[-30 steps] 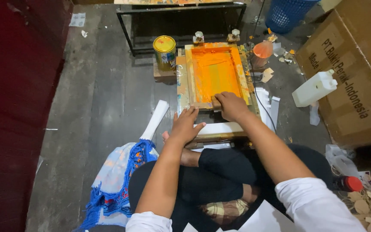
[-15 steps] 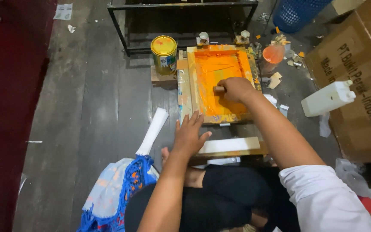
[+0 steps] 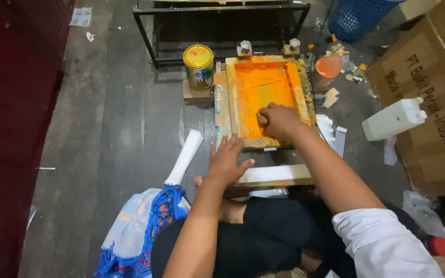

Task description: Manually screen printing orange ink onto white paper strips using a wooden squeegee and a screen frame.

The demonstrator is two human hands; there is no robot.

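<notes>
Dark plank floor. My right hand fisted round squeegee on orange screen frame; left hand spread flat just below frame's near-left corner. Frame looks stiff, ink slippery; I judge grip rails.

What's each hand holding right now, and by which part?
The right hand is closed around the top of a squeegee on the orange screen frame. The left hand holds nothing; it presses flat at the frame's near left corner.

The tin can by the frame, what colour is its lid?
Yellow with orange smears on the tin can, in the head view.
</notes>
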